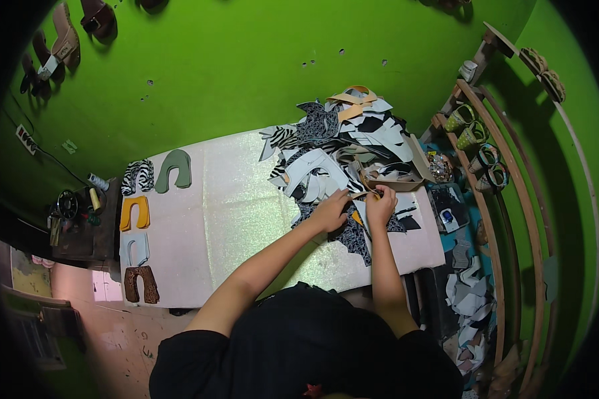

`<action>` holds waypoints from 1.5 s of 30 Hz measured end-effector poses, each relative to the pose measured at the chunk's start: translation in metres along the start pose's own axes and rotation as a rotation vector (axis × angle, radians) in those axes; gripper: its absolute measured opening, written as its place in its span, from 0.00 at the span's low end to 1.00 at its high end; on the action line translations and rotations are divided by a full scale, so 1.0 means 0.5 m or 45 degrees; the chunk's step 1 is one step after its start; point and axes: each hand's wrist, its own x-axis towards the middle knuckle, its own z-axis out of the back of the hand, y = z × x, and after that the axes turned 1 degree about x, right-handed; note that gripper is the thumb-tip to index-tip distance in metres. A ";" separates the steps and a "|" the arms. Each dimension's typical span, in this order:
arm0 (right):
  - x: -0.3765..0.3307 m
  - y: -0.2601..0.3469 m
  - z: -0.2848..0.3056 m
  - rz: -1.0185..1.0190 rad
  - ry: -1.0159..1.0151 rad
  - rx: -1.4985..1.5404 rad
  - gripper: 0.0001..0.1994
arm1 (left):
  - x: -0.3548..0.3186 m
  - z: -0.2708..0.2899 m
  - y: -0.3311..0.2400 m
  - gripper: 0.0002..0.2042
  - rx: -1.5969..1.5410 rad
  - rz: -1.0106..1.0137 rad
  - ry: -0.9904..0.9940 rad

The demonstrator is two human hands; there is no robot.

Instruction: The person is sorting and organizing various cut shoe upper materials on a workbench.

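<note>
A heap of cut material scraps (pixel 379 136), mostly white, black, grey-patterned and zebra-striped, covers the right end of the table. My left hand (pixel 331 211) is at the heap's near side, its fingers bent and closed over the scraps' edge. Close beside it, my right hand (pixel 381 206) is pinched at a small dark and tan piece between the two hands. What exactly the fingertips hold is too small to tell. Beneath the hands lies a grey-and-black patterned scrap (pixel 354 241). A white scrap with a curved cutout (pixel 323 166) lies just beyond my left hand.
Stacked U-shaped pieces line the table's left end: zebra (pixel 128 178), green (pixel 174 166), yellow (pixel 134 214), pale blue (pixel 137 249) and leopard-print (pixel 142 284). A sewing machine (pixel 68 203) stands left. A wooden rack with sandals (pixel 471 135) is at right, scraps (pixel 469 299) below.
</note>
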 end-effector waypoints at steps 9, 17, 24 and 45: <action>0.015 -0.047 -0.002 0.143 0.278 0.305 0.07 | 0.001 -0.026 0.025 0.27 0.221 0.025 0.105; 0.018 -0.025 0.036 0.326 0.145 0.453 0.04 | -0.007 -0.004 0.012 0.26 -0.008 -0.005 0.046; 0.046 0.046 0.074 0.466 0.040 0.312 0.03 | -0.002 0.028 -0.009 0.27 -0.161 -0.100 -0.093; 0.072 0.170 0.162 0.378 0.427 0.816 0.05 | -0.002 0.126 -0.049 0.16 -0.570 -0.008 -0.471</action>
